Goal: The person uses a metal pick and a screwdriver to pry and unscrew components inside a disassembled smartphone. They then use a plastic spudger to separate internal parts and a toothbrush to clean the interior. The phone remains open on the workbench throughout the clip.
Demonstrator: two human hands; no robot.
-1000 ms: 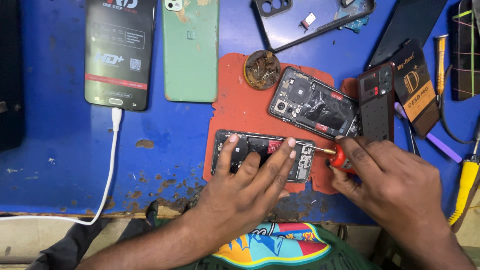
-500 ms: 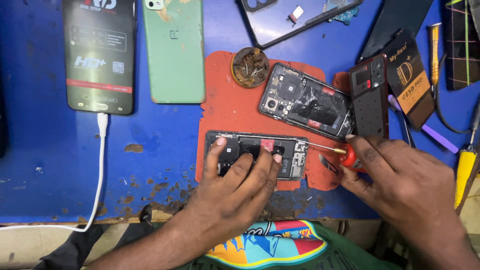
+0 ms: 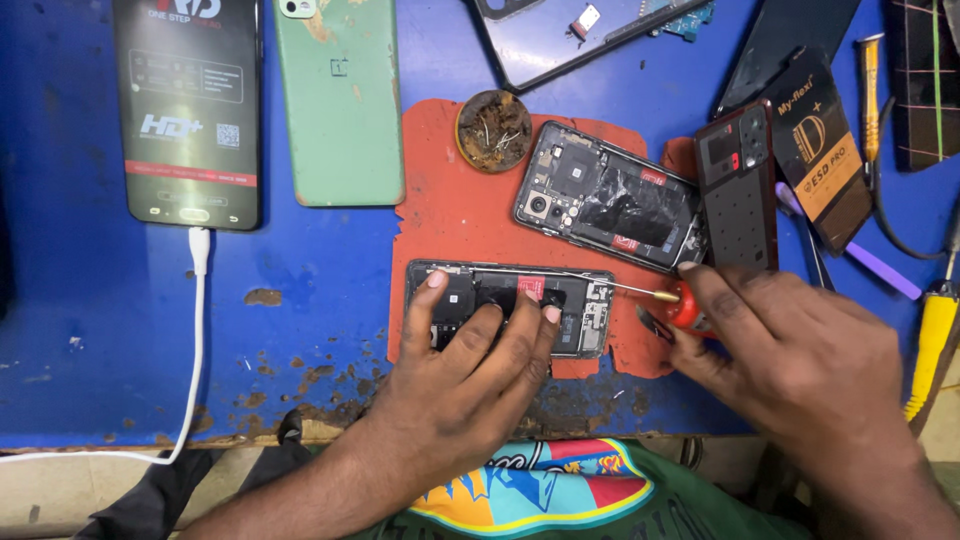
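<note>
An opened black phone (image 3: 585, 305) with its back cover off lies on a worn red mat (image 3: 440, 215). My left hand (image 3: 470, 365) presses flat on it, fingers spread over its battery area. My right hand (image 3: 790, 345) grips a small screwdriver (image 3: 665, 297) with a red handle, its thin shaft pointing left toward the phone's right end. A second opened phone (image 3: 610, 195) lies tilted on the mat just behind.
A round tin (image 3: 493, 130) of small parts sits at the mat's far edge. A green phone (image 3: 340, 100) and a phone on a white cable (image 3: 188, 110) lie far left. A dark back cover (image 3: 738, 185), flat packet (image 3: 822, 150) and yellow-handled tools (image 3: 930, 340) crowd the right.
The view has shifted slightly. My right hand with the screwdriver has drawn a little to the right of the phone's end. My left hand stays pressed on the phone.
</note>
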